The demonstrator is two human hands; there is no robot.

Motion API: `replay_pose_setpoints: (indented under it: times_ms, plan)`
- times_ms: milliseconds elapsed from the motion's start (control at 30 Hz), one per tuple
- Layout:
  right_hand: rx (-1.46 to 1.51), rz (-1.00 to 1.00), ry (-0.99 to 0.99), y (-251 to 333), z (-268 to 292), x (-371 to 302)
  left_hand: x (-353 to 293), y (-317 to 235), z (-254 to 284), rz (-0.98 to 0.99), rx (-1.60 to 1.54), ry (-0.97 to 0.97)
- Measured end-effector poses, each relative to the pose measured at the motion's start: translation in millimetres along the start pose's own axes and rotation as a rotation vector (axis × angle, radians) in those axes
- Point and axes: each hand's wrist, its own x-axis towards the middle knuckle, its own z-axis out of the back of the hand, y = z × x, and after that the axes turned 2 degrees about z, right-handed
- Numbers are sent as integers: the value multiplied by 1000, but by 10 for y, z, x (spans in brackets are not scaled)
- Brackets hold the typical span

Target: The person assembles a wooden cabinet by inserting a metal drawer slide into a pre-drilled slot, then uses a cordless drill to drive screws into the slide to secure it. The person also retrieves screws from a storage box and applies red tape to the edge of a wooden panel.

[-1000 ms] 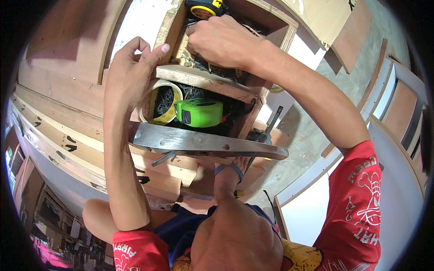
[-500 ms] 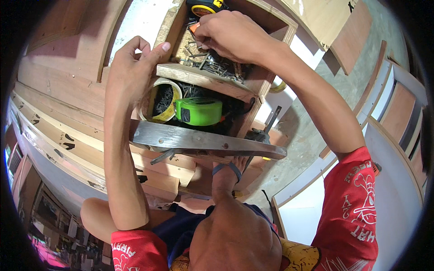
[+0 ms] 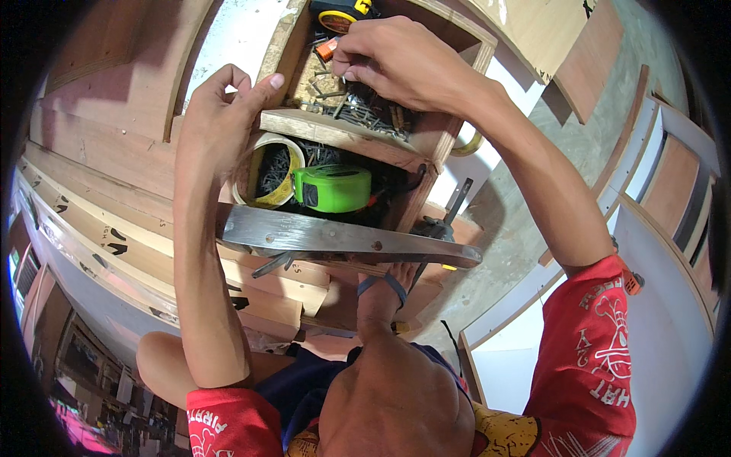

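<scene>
My right hand [image 3: 403, 61] is over the far compartment of a wooden box [image 3: 350, 135], thumb and fingers pinched together just above loose nails [image 3: 365, 114]. Whatever may be between those fingertips is too small or hidden to make out. At the box's left edge hovers my left hand [image 3: 217, 114], its fingers curled in and the thumb pointing toward the compartment; its palm is out of sight. A small orange object [image 3: 326, 49] and a black-and-yellow tape measure [image 3: 340, 15] lie at that compartment's far end. The nearer compartment holds a green tape measure [image 3: 333, 189] and a round tub [image 3: 242, 183] of dark nails.
A flat metal bar [image 3: 320, 232] crosses the box's near side. Tool handles [image 3: 457, 202] stick out at its right corner. Wooden boards [image 3: 122, 244] lie at left, and more panels [image 3: 594, 65] at far right. My foot [image 3: 381, 293] is close below the bar.
My right hand has drawn back slightly to the right and toward me, uncovering more of the orange object. My left hand has hardly moved.
</scene>
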Motion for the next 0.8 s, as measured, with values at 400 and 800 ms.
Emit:
replay_pose_setpoints:
  times_ms: [400, 800]
  plan:
    - [350, -234, -246, 826, 581, -103, -301, -418, -18, 106, -874, 333]
    - [244, -121, -365, 740, 383, -230, -265, -398, -103, 121, -1096, 618]
